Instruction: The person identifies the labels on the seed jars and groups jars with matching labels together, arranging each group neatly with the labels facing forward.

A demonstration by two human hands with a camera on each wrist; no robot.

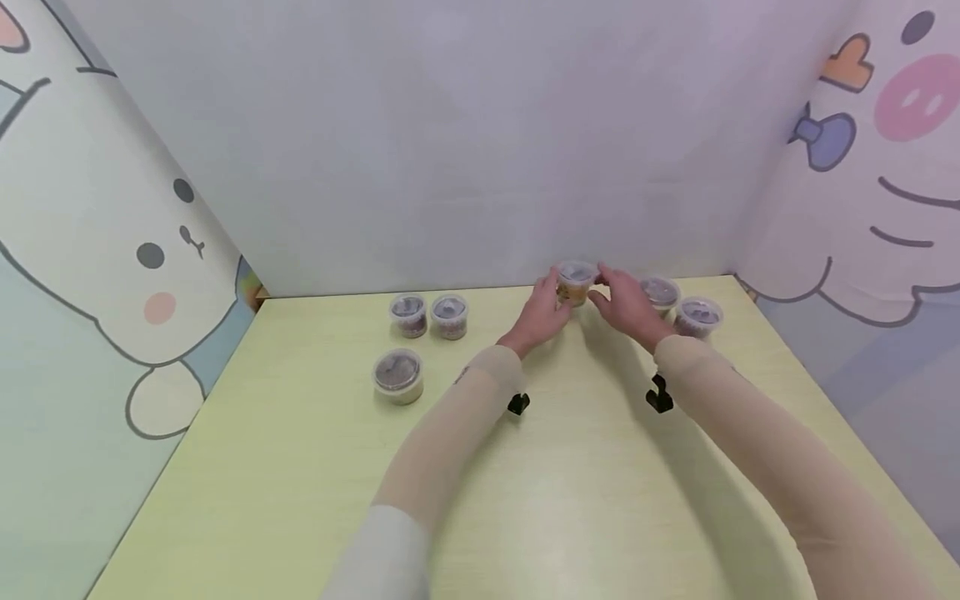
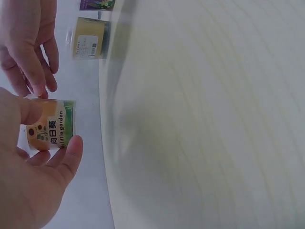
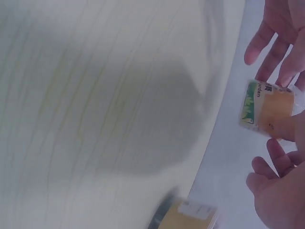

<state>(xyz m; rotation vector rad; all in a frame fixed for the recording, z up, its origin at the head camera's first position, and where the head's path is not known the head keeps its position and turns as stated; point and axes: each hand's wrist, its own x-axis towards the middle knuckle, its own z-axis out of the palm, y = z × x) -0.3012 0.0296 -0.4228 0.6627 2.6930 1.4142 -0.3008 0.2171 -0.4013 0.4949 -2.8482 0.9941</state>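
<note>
A small clear-lidded tub (image 1: 575,283) with an orange and green label reading "little garden" is at the table's back edge, between both hands. My left hand (image 1: 542,312) grips it, thumb on the label and fingers along the opposite side, as the left wrist view shows (image 2: 35,157). On the other side is my right hand (image 1: 630,308). In the right wrist view, a digit of that hand (image 3: 281,191) touches the label, while its other fingers are loosely bent off the tub. The wrist views show the tub (image 3: 269,107) tipped sideways against the white backdrop.
Two more lidded tubs, one (image 1: 660,293) and another (image 1: 698,317), stand right of my right hand. On the left are two small tubs (image 1: 408,315) (image 1: 450,317) side by side, with a wider tub (image 1: 398,377) nearer me. A white backdrop (image 1: 480,167) rises behind the table (image 1: 300,467).
</note>
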